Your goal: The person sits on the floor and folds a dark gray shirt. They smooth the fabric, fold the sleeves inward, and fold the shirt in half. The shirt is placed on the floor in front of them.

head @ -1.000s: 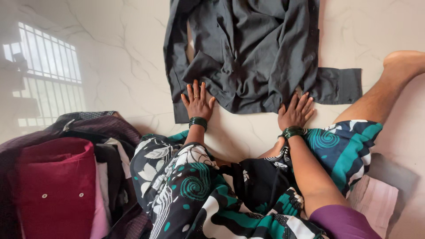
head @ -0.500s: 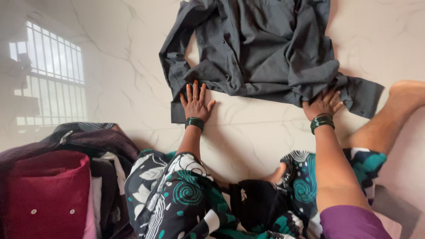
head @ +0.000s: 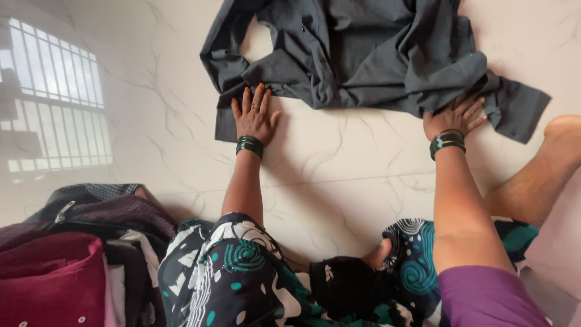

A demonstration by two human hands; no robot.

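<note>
A dark grey shirt (head: 363, 54) lies spread and creased on the pale marble floor (head: 339, 163). My left hand (head: 253, 115) rests flat, fingers apart, on the shirt's lower left edge near a sleeve. My right hand (head: 455, 115) presses its fingers onto the shirt's lower right part, beside the other sleeve (head: 520, 109). Both wrists wear green bangles. Neither hand has fabric gripped in a fist.
A heap of clothes (head: 78, 254), maroon, dark and white, sits at the lower left. My legs in black, white and teal patterned cloth (head: 242, 278) fill the bottom. My bare foot (head: 563, 130) reaches out at the right. A window's reflection (head: 54, 97) shines on the floor.
Both hands have slid forward and apart, pushing the shirt's lower edge away from me. The right hand moved well to the right. The view has tilted so the shirt sits higher.
</note>
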